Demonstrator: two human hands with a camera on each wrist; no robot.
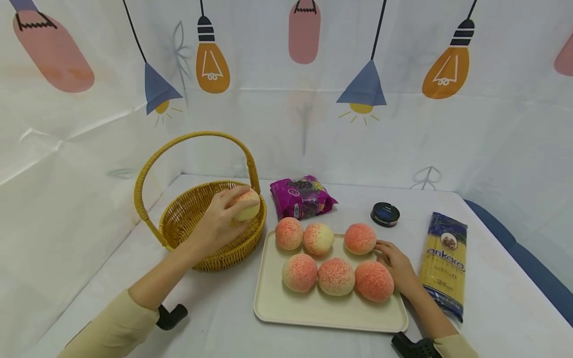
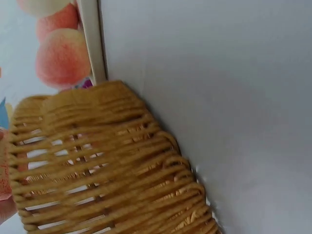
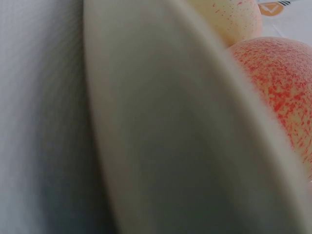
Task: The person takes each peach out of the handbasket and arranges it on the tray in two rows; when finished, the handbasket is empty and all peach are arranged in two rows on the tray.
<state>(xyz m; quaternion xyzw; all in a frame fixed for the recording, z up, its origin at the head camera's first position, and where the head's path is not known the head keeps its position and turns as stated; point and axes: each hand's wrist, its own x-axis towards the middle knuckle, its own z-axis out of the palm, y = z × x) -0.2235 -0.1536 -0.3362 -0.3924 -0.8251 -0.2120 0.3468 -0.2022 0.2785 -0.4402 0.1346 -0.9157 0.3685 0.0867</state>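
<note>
My left hand grips a pale yellow and pink peach over the right side of a wicker basket with a tall arched handle. In the left wrist view the basket's woven wall hides most of that hand; a bit of the held peach shows at the left edge. Several peaches stand in two rows on a cream tray. At the tray's right side, my right hand has its fingertips against the back right peach. The tray's side fills much of the right wrist view.
Behind the tray lies a purple snack bag, with a round black tuna tin to its right. A yellow and blue pasta pack lies right of my right hand. A printed white curtain hangs behind the table.
</note>
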